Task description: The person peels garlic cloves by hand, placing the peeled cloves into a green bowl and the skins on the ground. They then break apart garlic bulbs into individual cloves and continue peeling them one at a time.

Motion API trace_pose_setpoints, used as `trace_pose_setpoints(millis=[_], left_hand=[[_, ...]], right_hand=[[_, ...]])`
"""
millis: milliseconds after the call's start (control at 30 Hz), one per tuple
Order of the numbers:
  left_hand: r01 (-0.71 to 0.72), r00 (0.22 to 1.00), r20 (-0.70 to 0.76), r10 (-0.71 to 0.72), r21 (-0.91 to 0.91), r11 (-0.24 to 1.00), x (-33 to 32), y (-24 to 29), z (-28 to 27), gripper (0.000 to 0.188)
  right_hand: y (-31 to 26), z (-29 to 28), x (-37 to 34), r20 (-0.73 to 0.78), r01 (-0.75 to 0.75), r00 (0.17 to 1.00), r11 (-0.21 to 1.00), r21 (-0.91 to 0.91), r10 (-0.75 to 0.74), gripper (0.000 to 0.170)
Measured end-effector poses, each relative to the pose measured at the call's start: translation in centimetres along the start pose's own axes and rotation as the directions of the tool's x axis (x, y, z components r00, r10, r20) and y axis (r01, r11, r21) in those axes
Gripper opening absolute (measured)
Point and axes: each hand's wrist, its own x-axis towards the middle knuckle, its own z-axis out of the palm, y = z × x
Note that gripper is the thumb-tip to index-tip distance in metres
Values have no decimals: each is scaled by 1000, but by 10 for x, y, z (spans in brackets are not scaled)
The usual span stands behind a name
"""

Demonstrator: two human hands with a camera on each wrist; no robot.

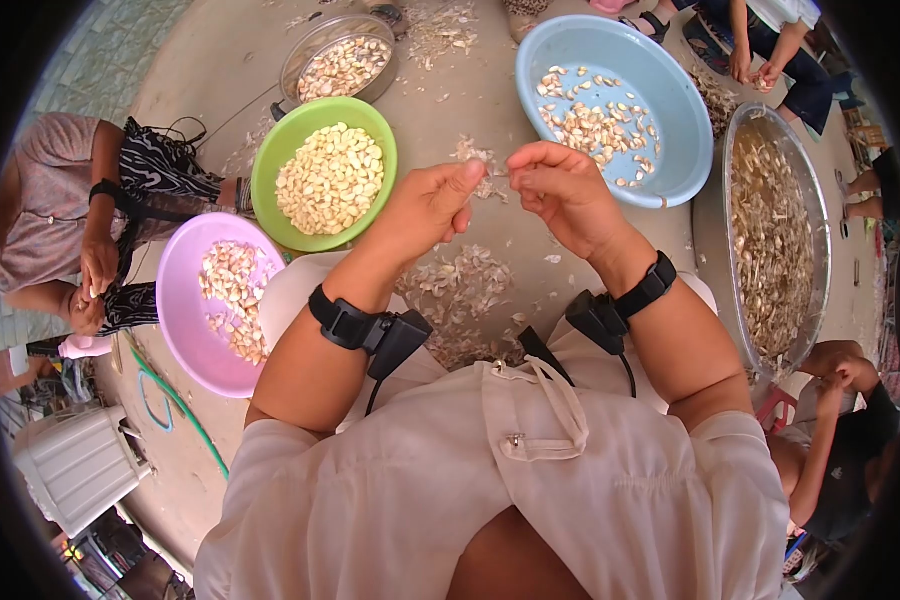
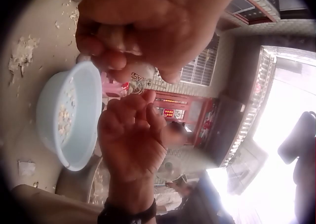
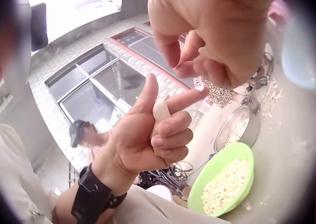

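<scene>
My left hand [image 1: 425, 207] holds a pale, peeled garlic clove [image 3: 161, 110] between its thumb and curled fingers. Its index finger points out, with a whitish flake of skin [image 3: 199, 84] at the tip. Facing it, my right hand [image 1: 570, 198] has its fingers bent and thumb and index tips together; nothing shows between them. Only a small gap parts the two hands in the head view. Beyond the left hand stands a green bowl [image 1: 263, 172] full of peeled cloves. Past the right hand is a light blue basin [image 1: 685, 120] with scattered unpeeled cloves.
A pink basin [image 1: 185, 320] of cloves sits at my left, a metal pan [image 1: 288, 80] of cloves behind the green bowl. A large metal tub [image 1: 712, 230] stands at my right. Papery skins [image 1: 465, 285] litter the floor. Other people [image 1: 55, 190] sit around.
</scene>
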Motion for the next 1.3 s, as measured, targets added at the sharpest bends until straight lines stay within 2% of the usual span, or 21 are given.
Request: trace_pose_setpoints(millis=[33, 133, 233, 333, 433, 533, 633, 667, 767, 833, 867, 967, 1000, 1067, 1200, 1300], left_hand=[[-2, 1000, -12, 1, -61, 998, 0, 1, 2, 53], [-33, 998, -55, 24, -162, 986, 5, -3, 12, 57], [-41, 999, -18, 39, -169, 985, 9, -11, 14, 58], [-24, 999, 17, 28, -171, 985, 9, -7, 16, 58], [19, 999, -26, -26, -234, 972, 6, 0, 20, 58], [27, 997, -69, -45, -246, 969, 11, -5, 24, 60], [40, 999, -3, -43, -288, 957, 9, -1, 24, 55], [55, 998, 33, -47, -309, 949, 7, 1, 23, 52], [10, 999, -44, -28, -359, 933, 13, -10, 17, 35], [-41, 989, -145, 7, -228, 973, 16, -22, 7, 24], [-72, 981, -190, 41, -160, 984, 20, -24, 3, 19], [-64, 988, -148, 45, -128, 990, 16, -20, 5, 11], [-77, 988, -143, 53, -172, 982, 14, -17, 11, 11], [-106, 986, -153, 69, -252, 962, 12, -8, 21, 12], [-67, 993, -110, 36, -290, 955, 8, 0, 17, 15], [-81, 995, -86, 51, -407, 910, 9, 0, 16, 17]], right_hand=[[-1, 3, -1, -18, 15, 1000, 983, -182, -18, 18], [7, 15, -3, 46, 75, 997, 920, -385, -62, 23], [14, 27, 0, 42, 100, 995, 971, -218, -93, 25], [22, 21, 7, 69, 206, 978, 928, -311, -195, 27], [8, 21, -1, 113, 160, 987, 812, -561, -116, 26], [8, 19, -2, 242, 411, 902, 545, -731, -357, 21], [11, 13, -2, 199, 305, 952, 706, -639, -232, 15], [18, 9, 0, 181, 259, 964, 837, -482, -194, 14], [17, 2, 2, 71, 211, 977, 904, -370, -200, 10], [4, 5, -4, -37, 166, 983, 952, -257, -182, 13], [-5, 4, -5, -88, 155, 980, 967, -203, -176, 15], [-10, -6, -4, -95, 107, 989, 991, -79, -114, 26], [-13, -7, -5, -114, 111, 987, 993, -35, -114, 30], [-20, -13, -8, -132, 149, 980, 989, 18, -146, 28], [-21, -10, -4, -134, 159, 981, 980, 120, -143, 24], [-17, -6, -4, -100, 162, 983, 985, 58, -156, 20]])
